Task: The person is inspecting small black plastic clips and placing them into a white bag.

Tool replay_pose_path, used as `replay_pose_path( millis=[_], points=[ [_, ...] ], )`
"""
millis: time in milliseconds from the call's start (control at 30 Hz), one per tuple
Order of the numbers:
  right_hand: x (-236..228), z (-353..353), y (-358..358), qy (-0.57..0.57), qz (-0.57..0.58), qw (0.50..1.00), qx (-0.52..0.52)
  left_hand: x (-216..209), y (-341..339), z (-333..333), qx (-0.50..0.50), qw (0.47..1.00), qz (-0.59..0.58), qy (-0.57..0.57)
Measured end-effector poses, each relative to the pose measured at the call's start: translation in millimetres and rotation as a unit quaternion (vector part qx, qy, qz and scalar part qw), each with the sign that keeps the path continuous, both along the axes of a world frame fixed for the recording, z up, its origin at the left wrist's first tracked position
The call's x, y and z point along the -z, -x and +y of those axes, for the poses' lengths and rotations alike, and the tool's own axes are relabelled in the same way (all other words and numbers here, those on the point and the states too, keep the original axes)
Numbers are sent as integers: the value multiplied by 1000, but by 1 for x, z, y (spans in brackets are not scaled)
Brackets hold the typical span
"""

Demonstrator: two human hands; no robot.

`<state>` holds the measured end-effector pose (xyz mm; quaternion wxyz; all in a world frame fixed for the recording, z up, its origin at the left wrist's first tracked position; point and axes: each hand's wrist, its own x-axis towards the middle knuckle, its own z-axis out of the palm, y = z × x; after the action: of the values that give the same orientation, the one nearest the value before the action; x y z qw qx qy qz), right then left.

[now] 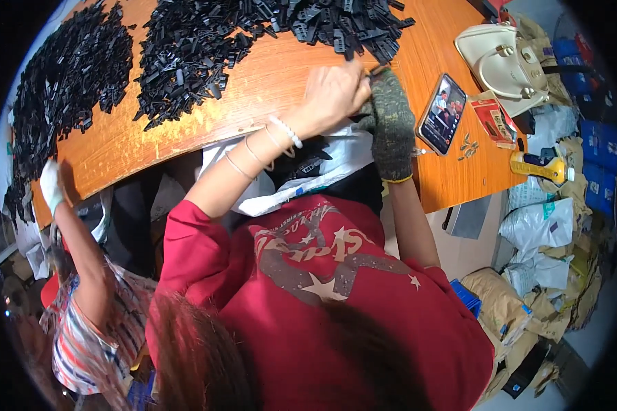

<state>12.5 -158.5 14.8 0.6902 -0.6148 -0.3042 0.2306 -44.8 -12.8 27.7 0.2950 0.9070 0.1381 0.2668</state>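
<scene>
Heaps of small black plastic parts point(185, 55) cover the far left and middle of an orange wooden table point(267, 85), seen from above. At the left edge, another person's white-gloved hand point(50, 183) rests on the table's rim, above a striped sleeve. Moving right, the wearer's bare left hand point(332, 92), with a white bead bracelet and 2 thin bangles at the wrist, is curled loosely at the edge of the pile; what it grips cannot be told. Just beside it, touching, the right hand point(391, 123) in a dark knitted glove points fingers toward the pile, its hold also unclear. Below both hands lies a white plastic bag point(336, 161) with black parts inside. Further right sit a smartphone point(442, 114), a small red packet point(493, 118), a cream handbag point(504, 65) and a yellow tool point(538, 166). Stuffed sacks point(538, 226) crowd the floor at the right.
</scene>
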Motion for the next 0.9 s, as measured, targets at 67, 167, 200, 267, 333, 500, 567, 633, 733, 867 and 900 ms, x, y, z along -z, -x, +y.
replay_pose_path(
  millis=[67,167,200,267,333,500,567,633,733,867,900],
  points=[
    [0,6,-10,149,-586,794,54,0,11,-12,16,999,-19,32],
    [9,14,-9,131,-557,816,85,-8,15,-17,78,986,-46,140],
    [-1,22,-14,103,-473,873,58,-10,14,-11,86,986,-46,138],
    [-1,26,-11,34,-168,985,21,-12,20,2,49,977,-34,204],
    [-2,29,-10,-33,152,988,-17,5,21,31,-67,994,-40,80],
    [-12,34,-3,30,141,990,-10,17,25,100,-206,970,25,-126],
    [-12,31,-4,55,72,995,-33,19,28,113,-193,969,65,-138],
    [-11,29,-7,61,80,994,-37,15,29,109,-159,977,85,-117],
    [-16,30,-7,72,87,993,-36,15,37,92,-104,990,37,-87],
    [-12,27,-11,35,129,990,-49,19,50,73,-69,992,34,-102],
    [-10,26,-13,33,103,992,-65,18,55,69,-76,989,43,-116]
  ],
)
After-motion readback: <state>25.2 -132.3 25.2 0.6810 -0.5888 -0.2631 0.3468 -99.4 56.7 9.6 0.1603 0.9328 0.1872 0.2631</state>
